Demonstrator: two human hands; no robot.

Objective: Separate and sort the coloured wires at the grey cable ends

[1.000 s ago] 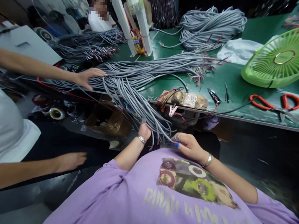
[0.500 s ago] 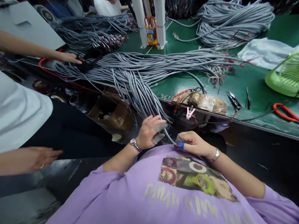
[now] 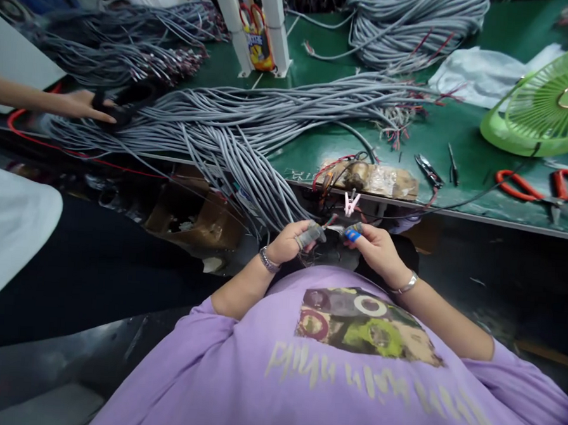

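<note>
A thick bundle of grey cables (image 3: 250,125) runs across the green table (image 3: 463,155) and droops over its front edge toward me. My left hand (image 3: 289,241), with taped fingertips, pinches the end of one grey cable (image 3: 328,226) just below the table edge. My right hand (image 3: 375,249), with a blue fingertip cover, pinches the same cable end from the other side. Both hands are close together under a pink clip (image 3: 350,203) that hangs from a taped wooden block (image 3: 376,178).
Red-handled scissors (image 3: 540,188), black cutters (image 3: 428,171) and a green fan (image 3: 546,106) lie on the right of the table. A second cable coil (image 3: 408,19) sits at the back. Another person's hand (image 3: 82,105) rests on the bundle at left. A cardboard box (image 3: 193,217) stands under the table.
My left hand left the hanging bundle and came over to my right hand; both rose toward the table edge. The other person's hand slid left along the bundle.
</note>
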